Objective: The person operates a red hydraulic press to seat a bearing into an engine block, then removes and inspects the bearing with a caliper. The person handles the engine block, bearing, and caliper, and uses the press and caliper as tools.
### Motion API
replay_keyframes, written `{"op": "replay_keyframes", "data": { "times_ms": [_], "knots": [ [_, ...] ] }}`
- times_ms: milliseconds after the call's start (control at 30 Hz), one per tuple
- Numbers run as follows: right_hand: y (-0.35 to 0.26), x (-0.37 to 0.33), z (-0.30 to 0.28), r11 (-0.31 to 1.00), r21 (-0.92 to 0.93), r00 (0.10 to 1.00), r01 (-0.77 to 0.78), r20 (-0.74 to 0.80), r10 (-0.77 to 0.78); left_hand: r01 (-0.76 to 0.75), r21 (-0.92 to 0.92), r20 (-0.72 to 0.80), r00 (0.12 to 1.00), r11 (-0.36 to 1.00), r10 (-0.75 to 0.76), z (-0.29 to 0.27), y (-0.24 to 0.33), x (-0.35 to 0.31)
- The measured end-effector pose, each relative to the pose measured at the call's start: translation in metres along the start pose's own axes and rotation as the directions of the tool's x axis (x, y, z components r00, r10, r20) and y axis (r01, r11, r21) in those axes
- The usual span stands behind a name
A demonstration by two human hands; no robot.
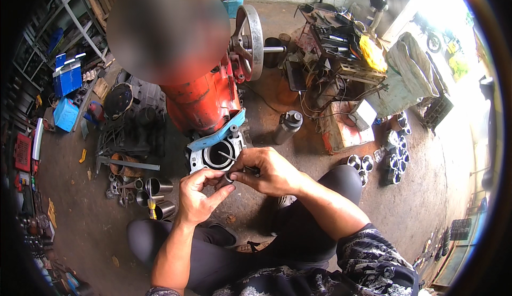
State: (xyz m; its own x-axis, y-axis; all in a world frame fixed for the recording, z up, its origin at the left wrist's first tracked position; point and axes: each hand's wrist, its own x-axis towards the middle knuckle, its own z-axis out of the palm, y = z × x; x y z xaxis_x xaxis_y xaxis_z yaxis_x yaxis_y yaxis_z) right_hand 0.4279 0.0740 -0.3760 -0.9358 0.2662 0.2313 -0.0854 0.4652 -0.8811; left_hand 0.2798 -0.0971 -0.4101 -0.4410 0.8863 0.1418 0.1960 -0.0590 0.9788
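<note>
From where I stand, the seated person's two hands meet low in front of the red engine (200, 106). The left hand (196, 195) comes up on a steep forearm, palm turned inward, its thumb and forefinger pinched narrowly on a small metal part (228, 179). The right hand (269, 172) reaches in slantwise from a bent elbow, knuckles up and fingers curled, thumb and forefinger closed on that same part from the other side. A thin rod (226, 156) pokes out past the right fingers; whether they grip it, I cannot tell. The small part sits between the fingertips, on the person's side of the round bore (217, 154).
</note>
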Motion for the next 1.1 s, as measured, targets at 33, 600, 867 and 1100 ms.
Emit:
{"op": "replay_keyframes", "data": {
  "times_ms": [33, 600, 867, 1100],
  "knots": [
    [0.0, 0.0, 0.0, 1.0, 0.001, 1.0, -0.001, -0.001, 0.001, 0.002, -0.001, 0.0, 1.0, 1.0, -0.002, 0.0, 0.0, 0.0],
    [-0.004, 0.0, 0.0, 0.991, -0.083, 0.992, 0.103, -0.07, -0.109, 0.006, 0.005, 0.002, 1.0, 1.0, -0.006, -0.001, 0.006, 0.0],
    [-0.004, 0.0, -0.001, 0.987, -0.124, 0.992, 0.104, -0.054, -0.111, 0.028, -0.015, 0.004, 1.0, 1.0, -0.027, -0.001, 0.01, 0.0],
    [-0.004, -0.001, 0.001, 0.991, -0.05, 0.991, 0.121, -0.049, -0.124, -0.021, 0.04, 0.01, 1.0, 0.999, 0.02, -0.004, 0.012, -0.002]
  ]
}}
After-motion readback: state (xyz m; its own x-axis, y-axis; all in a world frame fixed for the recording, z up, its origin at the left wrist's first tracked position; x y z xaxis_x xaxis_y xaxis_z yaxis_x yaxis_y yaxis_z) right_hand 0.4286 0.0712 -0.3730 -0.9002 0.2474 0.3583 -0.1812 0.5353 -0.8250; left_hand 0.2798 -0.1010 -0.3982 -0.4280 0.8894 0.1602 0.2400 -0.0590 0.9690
